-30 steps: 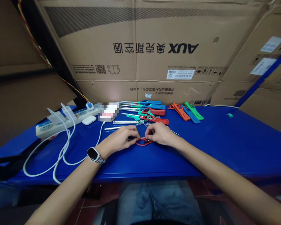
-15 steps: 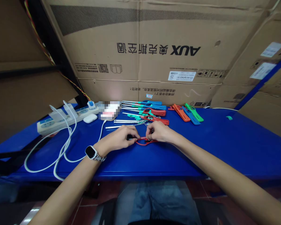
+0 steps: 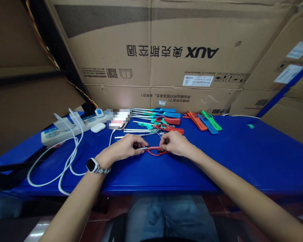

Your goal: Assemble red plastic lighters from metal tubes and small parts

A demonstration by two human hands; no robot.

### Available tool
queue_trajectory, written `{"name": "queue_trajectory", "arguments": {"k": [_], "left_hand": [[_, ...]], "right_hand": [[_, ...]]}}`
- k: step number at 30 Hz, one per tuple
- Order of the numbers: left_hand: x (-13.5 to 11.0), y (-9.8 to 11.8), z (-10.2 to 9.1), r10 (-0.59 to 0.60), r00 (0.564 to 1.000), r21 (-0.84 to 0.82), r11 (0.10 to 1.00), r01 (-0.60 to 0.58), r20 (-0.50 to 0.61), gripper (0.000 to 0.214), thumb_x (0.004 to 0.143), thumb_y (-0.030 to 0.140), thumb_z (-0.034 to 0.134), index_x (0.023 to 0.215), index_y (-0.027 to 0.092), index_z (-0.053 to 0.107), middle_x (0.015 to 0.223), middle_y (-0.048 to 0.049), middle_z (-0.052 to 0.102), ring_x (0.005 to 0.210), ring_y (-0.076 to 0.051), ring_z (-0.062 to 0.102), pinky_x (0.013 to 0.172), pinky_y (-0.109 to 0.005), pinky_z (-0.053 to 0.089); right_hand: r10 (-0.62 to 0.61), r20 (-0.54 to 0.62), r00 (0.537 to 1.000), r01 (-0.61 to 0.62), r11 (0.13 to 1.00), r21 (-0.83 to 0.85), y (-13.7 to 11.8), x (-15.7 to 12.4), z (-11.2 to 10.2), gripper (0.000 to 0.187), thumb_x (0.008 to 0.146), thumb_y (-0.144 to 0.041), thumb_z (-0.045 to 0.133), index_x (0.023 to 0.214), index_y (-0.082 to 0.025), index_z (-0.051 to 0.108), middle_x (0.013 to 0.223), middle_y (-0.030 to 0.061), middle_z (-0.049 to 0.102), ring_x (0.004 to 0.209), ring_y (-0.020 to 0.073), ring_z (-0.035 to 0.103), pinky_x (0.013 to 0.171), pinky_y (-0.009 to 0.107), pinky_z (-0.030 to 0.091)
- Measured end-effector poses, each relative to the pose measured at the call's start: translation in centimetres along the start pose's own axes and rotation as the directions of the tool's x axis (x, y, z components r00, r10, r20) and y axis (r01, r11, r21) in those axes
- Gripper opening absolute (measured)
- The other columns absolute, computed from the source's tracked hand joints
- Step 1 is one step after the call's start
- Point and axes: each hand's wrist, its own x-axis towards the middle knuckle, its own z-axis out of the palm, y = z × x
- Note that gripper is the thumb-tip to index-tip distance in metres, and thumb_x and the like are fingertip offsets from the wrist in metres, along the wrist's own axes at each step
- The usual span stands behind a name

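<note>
**Two hands on a red lighter at the near middle of the blue table**

The left hand (image 3: 125, 149) and the right hand (image 3: 175, 144) meet over a red lighter (image 3: 155, 151) that lies low on the blue table (image 3: 242, 158), near the front edge and about in the middle. The left hand's fingers are pressed together around the thin metal tube (image 3: 142, 148) at the lighter's left end, pinching it. The right hand's fingers close on the red handle at its right end, thumb and forefinger pinched on it. A watch (image 3: 92, 165) sits on the left wrist.

Just beyond the hands, farther back on the table, lies a heap of lighters (image 3: 158, 119) in blue, teal and red, their metal tubes pointing left. To the right of that heap, well apart from the hands, three plastic handles (image 3: 204, 121) in orange, blue and green lie side by side. A small teal piece (image 3: 250, 126) lies alone far to the right.

On the left side a white power strip (image 3: 70, 127) rests on the table, with white cables (image 3: 65, 158) looping toward the near edge. A white earbud case (image 3: 98, 127) sits just beside the strip. Big cardboard boxes (image 3: 166, 50) stand behind the table.
</note>
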Motion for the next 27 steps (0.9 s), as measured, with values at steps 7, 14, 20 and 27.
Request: {"name": "queue_trajectory", "arguments": {"k": [7, 14, 20, 27], "left_hand": [[0.03, -0.02, -0.13, -0.008, 1.000, 0.021, 1.000, 0.008, -0.001, 0.019, 0.085, 0.026, 0.062, 0.096, 0.017, 0.075, 0.092, -0.0062, 0.075, 0.080, -0.017, 0.065, 0.075, -0.028, 0.050], [0.45, -0.72, 0.03, -0.042, 0.999, -0.049, 0.998, 0.043, 0.021, 0.014, 0.082, 0.027, 0.066, 0.088, 0.016, 0.072, 0.086, -0.0051, 0.073, 0.075, -0.017, 0.063, 0.068, -0.026, 0.048], [0.02, -0.37, -0.44, -0.029, 0.998, -0.044, 0.999, 0.031, 0.050, 0.021, 0.087, 0.028, 0.060, 0.097, 0.017, 0.075, 0.090, -0.0058, 0.075, 0.078, -0.017, 0.064, 0.071, -0.027, 0.048], [0.07, -0.23, -0.45, -0.027, 0.999, -0.028, 0.999, 0.028, 0.023, 0.018, 0.087, 0.025, 0.061, 0.095, 0.016, 0.075, 0.091, -0.0061, 0.074, 0.080, -0.018, 0.064, 0.072, -0.027, 0.048]], "right_hand": [[0.015, -0.011, 1.000, -0.014, 1.000, 0.015, -0.01, -0.19, -0.04, 0.011, 0.073, -0.018, 0.065, 0.074, -0.024, 0.074, 0.075, -0.0031, 0.074, 0.067, 0.0137, 0.063, 0.057, 0.024, 0.036], [0.016, -0.016, 1.000, -0.016, 1.000, -0.008, -0.05, -0.14, -0.03, 0.010, 0.074, -0.020, 0.065, 0.074, -0.025, 0.073, 0.077, -0.0046, 0.074, 0.068, 0.0135, 0.063, 0.057, 0.024, 0.034], [0.023, -0.003, 1.000, -0.023, 1.000, 0.009, 0.10, -0.06, -0.01, 0.008, 0.074, -0.023, 0.066, 0.074, -0.026, 0.073, 0.074, -0.0052, 0.073, 0.070, 0.0137, 0.064, 0.057, 0.025, 0.035], [0.024, -0.014, 1.000, -0.024, 1.000, -0.005, -0.03, -0.16, 0.00, 0.010, 0.074, -0.022, 0.065, 0.074, -0.027, 0.073, 0.078, -0.0058, 0.074, 0.071, 0.0136, 0.064, 0.058, 0.025, 0.034]]}}
